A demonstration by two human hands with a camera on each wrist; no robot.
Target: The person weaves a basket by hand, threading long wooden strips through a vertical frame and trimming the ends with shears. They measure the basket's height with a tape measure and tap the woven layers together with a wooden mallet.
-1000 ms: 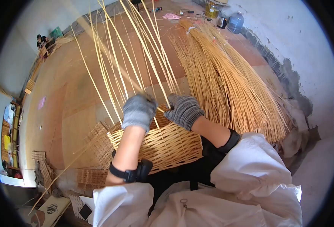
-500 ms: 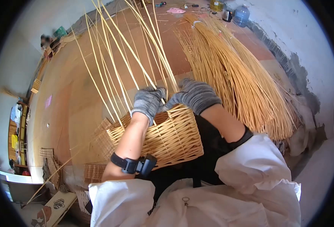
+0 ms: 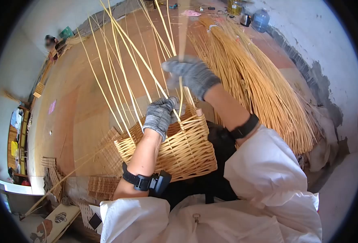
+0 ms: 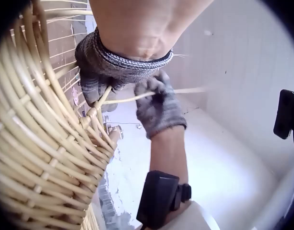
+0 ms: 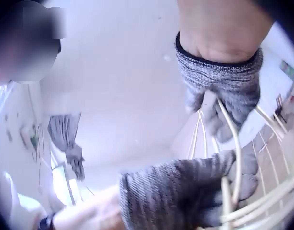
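A woven wicker basket [image 3: 179, 156] rests on the person's lap, with long pale rods [image 3: 124, 77] standing up from its rim. The left hand [image 3: 158, 116], in a grey knit glove, grips a rod low down at the basket's rim. Above the rim, the gloved right hand [image 3: 195, 76] holds a bent rod [image 3: 181, 95] that rises from the weave, its upper end blurred. In the left wrist view the right hand [image 4: 159, 105] has its fingers curled round this rod [image 4: 127, 99]. The right wrist view has the left hand [image 5: 185, 191] down by the rod's base.
A large bundle of loose rods [image 3: 247, 85] lies on the floor at the right. Flat woven pieces [image 3: 104, 186] lie left of the basket. Farther off are a water jug [image 3: 260, 20], a kettle [image 3: 245, 19] and a person [image 3: 51, 44] at the far left.
The right hand has risen from the rim, drawing a rod upward. The left hand has shifted slightly right along the rim and stays low. The basket's right corner now shows uncovered.
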